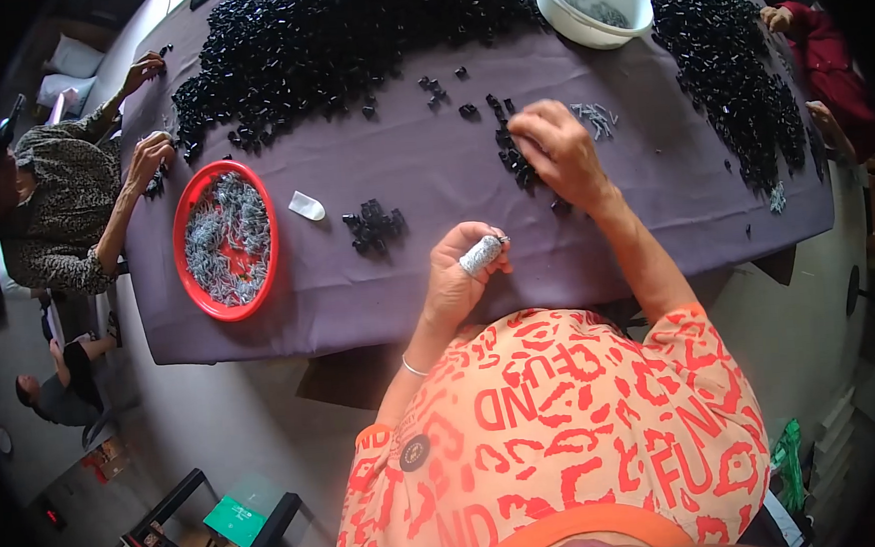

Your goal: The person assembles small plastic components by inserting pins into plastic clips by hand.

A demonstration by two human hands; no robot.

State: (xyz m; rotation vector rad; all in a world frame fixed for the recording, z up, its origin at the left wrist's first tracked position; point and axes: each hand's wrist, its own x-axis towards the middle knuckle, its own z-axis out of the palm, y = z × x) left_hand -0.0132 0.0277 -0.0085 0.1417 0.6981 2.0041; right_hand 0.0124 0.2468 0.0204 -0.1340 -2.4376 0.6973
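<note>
Close to my body, my left hand [458, 277] has its fingers drawn together, with a silvery wrapping [481, 256] around one finger. A tiny dark thing shows at its fingertips, too small to name. My right hand [562, 154] is farther out, fingers bent and pressed together at a short row of small black plastic pieces [517, 171]. What those fingertips grip is hidden. A small bunch of thin grey pins [596, 119] lies just right of that hand. Left of my left hand sits a little cluster of the black pieces [373, 227].
A red basin [274, 245] of grey pins stands at left, near a white finger cover [306, 206]. Large heaps of black pieces [344, 54] spread across the far side, with a white bowl [593, 36] among them. Co-workers' hands [153, 156] work at both table [360, 313] ends.
</note>
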